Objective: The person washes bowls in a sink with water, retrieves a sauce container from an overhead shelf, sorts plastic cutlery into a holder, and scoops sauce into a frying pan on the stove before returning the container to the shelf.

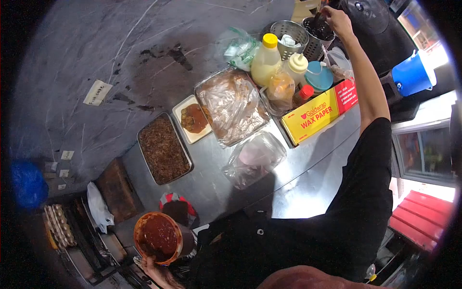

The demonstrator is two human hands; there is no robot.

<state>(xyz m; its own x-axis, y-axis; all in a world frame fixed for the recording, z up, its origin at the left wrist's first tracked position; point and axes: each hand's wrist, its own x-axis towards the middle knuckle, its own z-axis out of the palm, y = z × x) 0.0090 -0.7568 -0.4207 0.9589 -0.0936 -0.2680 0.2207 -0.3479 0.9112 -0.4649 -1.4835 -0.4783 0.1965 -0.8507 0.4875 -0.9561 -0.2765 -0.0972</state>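
Note:
At the lower left, my left hand (155,272) grips the rim of a round tub (180,241) of thick red-brown sauce (156,235), which is tilted so its open mouth faces me. My right arm stretches to the far right back. There my right hand (337,21) is closed at the top of a perforated metal utensil holder (315,49), its fingers around what looks like the handle of a dark utensil (316,20). The utensil's lower end is hidden among dark things in the holder. Beside it stands a second perforated holder (299,32) with white contents.
Along the counter (211,166) are a tray of dark shredded food (163,149), a small sauced dish (193,118), a plastic-covered tray (231,106), a yellow-capped bottle (265,60) and a wax paper box (317,113). A red-and-grey item (177,204) lies behind the tub.

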